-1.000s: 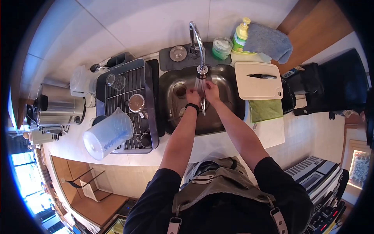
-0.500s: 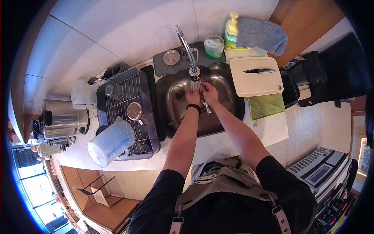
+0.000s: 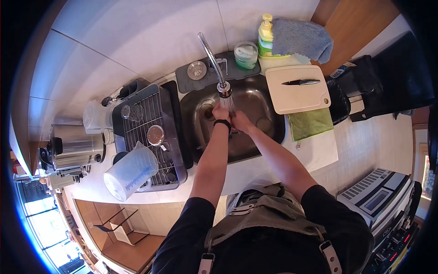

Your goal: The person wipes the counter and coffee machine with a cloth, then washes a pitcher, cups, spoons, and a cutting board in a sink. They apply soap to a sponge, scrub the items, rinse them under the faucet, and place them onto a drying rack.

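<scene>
Water runs from the spray head [image 3: 224,89] of the faucet onto my hands, low in the metal sink [image 3: 194,132]. My left hand [image 3: 221,112], with a black band at its wrist, is curled under the stream. Close against it, my right hand [image 3: 242,122] has its fingers bent inward. Both look closed; whatever lies between them is hidden by the hands and the water. A round glass-like piece [image 3: 207,111] lies in the sink left of my hands. Another clear round shape [image 3: 263,123] shows to their right.
Left of the sink stands a dish rack [image 3: 179,170] with a plastic measuring jug [image 3: 130,171]. On the right, a cutting board [image 3: 297,98] bears a knife [image 3: 301,82], beside a green cloth [image 3: 311,124]. Behind are a tub of suds [image 3: 246,61] and a soap bottle [image 3: 266,34].
My hands have drawn closer together, the right one shifting lower. The shiny metal piece that stuck out below them is now mostly out of sight. The view has tilted slightly.
</scene>
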Motion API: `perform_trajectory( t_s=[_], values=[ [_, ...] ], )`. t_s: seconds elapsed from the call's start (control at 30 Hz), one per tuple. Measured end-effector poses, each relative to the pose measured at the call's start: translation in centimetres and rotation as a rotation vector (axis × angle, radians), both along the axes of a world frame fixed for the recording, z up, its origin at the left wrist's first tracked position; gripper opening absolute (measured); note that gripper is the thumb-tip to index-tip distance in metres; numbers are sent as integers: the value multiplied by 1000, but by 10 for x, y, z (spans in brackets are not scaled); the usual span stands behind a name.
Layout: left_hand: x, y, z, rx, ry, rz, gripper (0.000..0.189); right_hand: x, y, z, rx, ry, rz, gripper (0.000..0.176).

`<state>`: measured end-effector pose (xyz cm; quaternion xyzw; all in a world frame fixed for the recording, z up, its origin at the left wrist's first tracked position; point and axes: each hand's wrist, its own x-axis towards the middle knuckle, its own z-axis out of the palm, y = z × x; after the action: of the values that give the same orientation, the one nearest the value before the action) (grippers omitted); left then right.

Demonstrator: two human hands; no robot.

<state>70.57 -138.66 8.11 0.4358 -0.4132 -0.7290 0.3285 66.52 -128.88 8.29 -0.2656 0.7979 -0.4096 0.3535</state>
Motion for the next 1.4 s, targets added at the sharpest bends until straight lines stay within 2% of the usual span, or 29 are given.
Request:
perform_trajectory(
  t_s=[0.03,0.1,0.13,0.2,0.3,0.33,0.4,0.53,0.6,0.7,0.8,0.9,1.1,1.2,1.3,1.4],
  values=[
    [0,-2,-3,67,54,-122,22,2,1,-7,0,-78,16,28],
    [7,-11,-7,196,159,-360,22,-12,19,-7,-175,-575,-27,25],
    [15,-14,2,225,113,-409,23,-16,26,2,-262,-823,-51,24],
    [28,-17,30,282,27,-515,23,-18,30,39,-231,-1030,-28,24],
    [23,-17,21,179,-68,-566,27,-20,32,57,-209,-1194,-44,26],
    [23,-13,21,219,16,-504,27,-18,31,58,-208,-1228,-55,26],
    [16,-4,26,292,190,-379,27,-14,29,60,-220,-1163,-60,26],
    [20,4,40,214,31,-335,32,-14,30,58,-187,-955,-14,26],
    [15,7,43,171,-43,-346,33,-15,26,55,-217,-947,-25,26],
    [14,5,46,293,98,-303,34,-20,22,52,-239,-964,-40,25],
    [22,-2,33,450,365,-310,37,-20,18,57,-226,-1010,-90,23],
    [22,4,27,339,301,-159,38,-9,18,61,-258,-987,-136,21],
    [14,9,34,-57,100,-243,34,-6,24,48,-349,-984,-100,17],
    [19,0,55,-87,-61,-339,34,-17,26,42,-329,-1017,0,16],
    [30,-29,32,117,303,-418,34,-31,20,40,-252,-1020,96,17],
    [31,-37,28,222,432,-331,35,-27,3,35,-253,-1044,183,17]
  ],
)
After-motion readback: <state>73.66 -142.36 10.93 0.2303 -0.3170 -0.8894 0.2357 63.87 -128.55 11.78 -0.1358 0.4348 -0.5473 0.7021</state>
